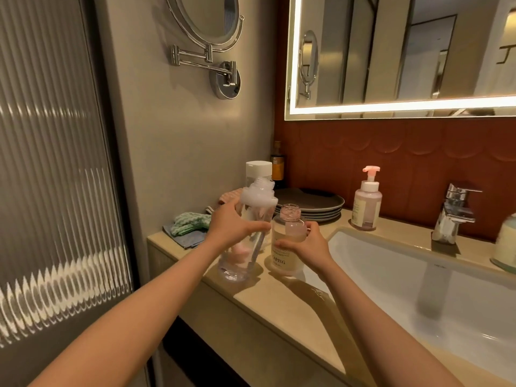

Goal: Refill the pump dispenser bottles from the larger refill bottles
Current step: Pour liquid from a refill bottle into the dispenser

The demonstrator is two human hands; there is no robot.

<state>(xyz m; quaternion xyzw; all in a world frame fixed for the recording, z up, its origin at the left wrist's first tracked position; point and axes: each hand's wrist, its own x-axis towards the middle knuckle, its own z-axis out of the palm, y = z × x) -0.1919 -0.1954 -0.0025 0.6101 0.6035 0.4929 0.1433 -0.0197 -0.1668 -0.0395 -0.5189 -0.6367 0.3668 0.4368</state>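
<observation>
- While both arms reach out over the counter [282, 301], L hand [233, 226] grips the clear btl [237, 265] round its middle, thumb on the right side, fingers curled round the left
- clear btl is tilted, blurred top leaning right twd the small btl [286, 259]; can't tell if its base rests on the counter or sits just above
- a pink shape + thin tube show through the clear btl; inside or behind it, can't tell
- R hand [304, 247] wraps the small btl from the right, thumb across the front, fingers curled round the back
- small btl is upright, uncapped, pink-tinted mouth open, pale liquid inside, label w/ letters "APING"; it's at the near part of the counter, just left of the sink [418, 291], right beside the clear btl
- far right of the hands: pump btl [366, 205] w/ pink pump head, upright near the wall; tap [453, 213] further right
- behind the hands: stack of dark plates [312, 205], white-capped btl [258, 169], amber btl [277, 163] in the corner
- left end of the counter: folded cloths [190, 226]
- on the wall: round mirror [206, 20] on a swing arm, lit mirror [405, 51] above the sink; ribbed glass panel [55, 163] at far left
</observation>
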